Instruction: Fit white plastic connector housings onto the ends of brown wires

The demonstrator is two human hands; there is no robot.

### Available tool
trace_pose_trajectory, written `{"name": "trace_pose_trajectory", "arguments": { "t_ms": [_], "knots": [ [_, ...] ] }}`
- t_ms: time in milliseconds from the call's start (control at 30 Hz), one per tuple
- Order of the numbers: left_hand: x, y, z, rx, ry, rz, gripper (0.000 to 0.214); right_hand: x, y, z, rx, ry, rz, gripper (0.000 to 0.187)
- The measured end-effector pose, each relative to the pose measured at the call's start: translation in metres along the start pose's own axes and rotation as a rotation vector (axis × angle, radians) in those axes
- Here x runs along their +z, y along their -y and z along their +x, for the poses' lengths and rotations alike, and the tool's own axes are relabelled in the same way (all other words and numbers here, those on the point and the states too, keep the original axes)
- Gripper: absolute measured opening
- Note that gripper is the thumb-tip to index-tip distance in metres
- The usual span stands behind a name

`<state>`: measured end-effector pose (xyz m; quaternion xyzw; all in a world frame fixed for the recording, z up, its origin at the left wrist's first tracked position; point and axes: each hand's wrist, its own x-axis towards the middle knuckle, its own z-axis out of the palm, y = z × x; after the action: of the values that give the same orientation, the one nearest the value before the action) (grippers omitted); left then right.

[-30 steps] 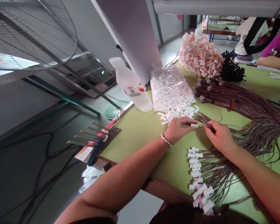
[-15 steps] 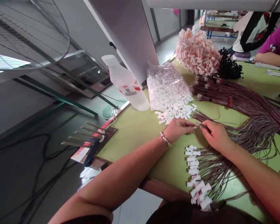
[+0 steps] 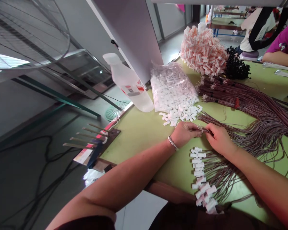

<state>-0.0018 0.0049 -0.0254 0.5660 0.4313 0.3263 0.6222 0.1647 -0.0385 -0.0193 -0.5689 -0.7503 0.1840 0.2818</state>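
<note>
My left hand (image 3: 186, 132), a silver bracelet on its wrist, is closed in a pinch over a small white connector, mostly hidden by the fingers. Thin brown wires (image 3: 207, 130) run from that pinch to my right hand (image 3: 218, 138), whose fingers are closed around them near their metal-tipped ends. Just beyond my left hand spreads a pile of loose white connectors (image 3: 180, 113). Below my hands, a column of white connectors (image 3: 198, 166) fitted on brown wires lies along the table. More loose wires (image 3: 266, 131) fan out behind my right hand.
A plastic bag of white connectors (image 3: 172, 83) leans beside a white bottle (image 3: 132, 86). Behind are pink connectors (image 3: 204, 51), black parts (image 3: 237, 65) and bundled brown wires (image 3: 249, 92). A rack with metal prongs (image 3: 96, 140) sits at the table's left edge. Another person's sleeve (image 3: 283, 40) shows at right.
Both hands stay together in nearly the same place, with only slight finger movement. My right hand has shifted slightly left, closer to my left fingertips. The view has tilted a little.
</note>
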Motion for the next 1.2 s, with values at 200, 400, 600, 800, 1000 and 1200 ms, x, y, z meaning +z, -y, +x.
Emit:
{"name": "trace_pose_trajectory", "arguments": {
  "t_ms": [200, 400, 600, 800, 1000, 1200],
  "knots": [
    [-0.006, -0.008, -0.009, 0.174, 0.234, 0.384, 0.009, -0.008, -0.007, 0.006, 0.171, 0.034, 0.348, 0.015],
    [-0.032, -0.034, -0.016, 0.323, 0.563, 0.703, 0.008, 0.0, -0.006, 0.009, 0.3, 0.014, 0.575, 0.026],
    [-0.058, -0.038, -0.003, 0.063, -0.265, 1.168, 0.015, 0.005, -0.001, 0.009, 0.311, -0.063, 0.501, 0.011],
    [-0.045, -0.022, 0.001, 0.059, -0.165, 1.192, 0.012, 0.003, 0.0, 0.008, 0.284, -0.081, 0.428, 0.008],
    [-0.046, -0.032, -0.001, 0.081, -0.184, 0.94, 0.014, 0.001, 0.002, 0.005, 0.28, -0.091, 0.43, 0.012],
    [-0.028, -0.024, -0.001, -0.097, 0.013, -0.029, 0.023, -0.003, 0.006, 0.004, 0.256, -0.154, 0.475, 0.012]
  ]
}}
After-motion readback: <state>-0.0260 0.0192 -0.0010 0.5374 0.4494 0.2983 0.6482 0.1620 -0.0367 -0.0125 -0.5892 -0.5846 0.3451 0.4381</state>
